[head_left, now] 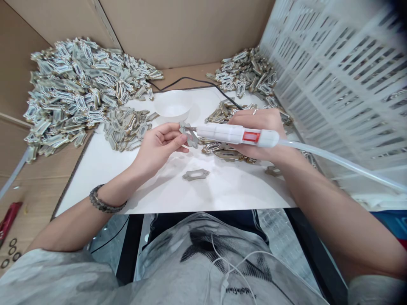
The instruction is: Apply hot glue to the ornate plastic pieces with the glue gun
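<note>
My left hand (163, 143) pinches a small grey frame-shaped plate (190, 136) with a scalloped outline between thumb and fingers. In my right hand (259, 129) is a white pen-shaped tool (219, 132) with a red-edged window and a thin metal tip. That tip meets the held plate, or lies just over it; I cannot tell which. A clear hose (337, 160) runs from the tool's rear end to the right. One similar plate (196, 174) lies flat on the white board (165, 192) below my hands. More plates (227, 152) lie partly hidden under the tool and right hand.
A white bowl (173, 106) stands behind my left hand. Heaps of plates lie at the back left (76, 84) and back right (249, 72), with a smaller pile (125, 129) nearer. A white slatted crate (346, 80) rises on the right. Cardboard walls (187, 31) close the back.
</note>
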A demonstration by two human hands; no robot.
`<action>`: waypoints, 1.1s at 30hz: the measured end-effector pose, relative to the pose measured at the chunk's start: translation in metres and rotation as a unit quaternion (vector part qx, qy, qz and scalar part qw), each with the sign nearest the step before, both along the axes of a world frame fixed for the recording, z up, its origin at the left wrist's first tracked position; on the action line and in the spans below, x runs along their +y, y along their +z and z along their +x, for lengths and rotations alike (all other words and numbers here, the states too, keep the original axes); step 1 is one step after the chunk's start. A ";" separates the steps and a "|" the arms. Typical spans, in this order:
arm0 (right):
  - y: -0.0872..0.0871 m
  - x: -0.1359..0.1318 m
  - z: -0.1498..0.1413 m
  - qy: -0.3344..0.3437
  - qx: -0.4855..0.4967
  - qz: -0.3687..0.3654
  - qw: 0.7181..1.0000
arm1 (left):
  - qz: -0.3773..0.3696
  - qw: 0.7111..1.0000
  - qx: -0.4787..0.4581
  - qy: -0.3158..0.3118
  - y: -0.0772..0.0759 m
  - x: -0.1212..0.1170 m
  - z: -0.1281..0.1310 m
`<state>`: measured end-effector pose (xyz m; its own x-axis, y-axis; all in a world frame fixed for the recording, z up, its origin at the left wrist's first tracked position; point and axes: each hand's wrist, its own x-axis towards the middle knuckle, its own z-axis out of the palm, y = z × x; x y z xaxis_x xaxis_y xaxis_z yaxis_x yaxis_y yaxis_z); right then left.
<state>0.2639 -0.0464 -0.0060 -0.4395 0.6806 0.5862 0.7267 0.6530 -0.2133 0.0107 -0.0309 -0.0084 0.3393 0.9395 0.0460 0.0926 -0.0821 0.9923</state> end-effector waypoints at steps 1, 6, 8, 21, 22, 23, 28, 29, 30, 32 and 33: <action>0.000 0.000 0.000 0.005 0.006 0.006 1.000 | 0.002 1.000 -0.001 0.000 0.000 0.000 0.000; -0.003 0.001 0.000 -0.001 0.022 0.005 1.000 | 0.004 1.000 -0.007 -0.001 -0.001 0.001 -0.001; -0.005 0.001 -0.001 -0.012 0.023 -0.006 1.000 | 0.001 1.000 -0.005 -0.001 -0.001 0.001 -0.001; -0.003 0.000 0.000 -0.034 -0.005 -0.029 0.999 | -0.021 1.000 -0.005 0.013 0.001 -0.001 0.001; -0.003 0.000 0.000 -0.039 -0.008 -0.030 0.999 | -0.024 1.000 -0.004 0.016 0.001 -0.001 0.001; -0.004 0.000 0.001 -0.043 -0.011 -0.033 0.998 | -0.026 0.999 -0.005 0.018 0.000 0.000 0.000; -0.003 0.000 0.002 -0.034 -0.015 -0.047 0.998 | -0.072 0.997 -0.034 0.022 -0.002 0.002 0.001; -0.002 -0.001 0.002 -0.028 -0.013 -0.049 0.998 | -0.088 0.995 -0.044 0.022 -0.002 0.002 0.001; -0.001 -0.001 0.002 -0.023 -0.011 -0.051 0.998 | -0.103 0.993 -0.054 0.021 -0.001 0.002 0.001; 0.002 -0.002 0.001 -0.017 -0.009 -0.056 0.998 | -0.127 0.989 -0.070 0.015 0.000 0.001 0.002; 0.003 -0.002 0.001 -0.016 -0.010 -0.058 0.998 | -0.134 0.988 -0.075 0.013 0.001 0.001 0.003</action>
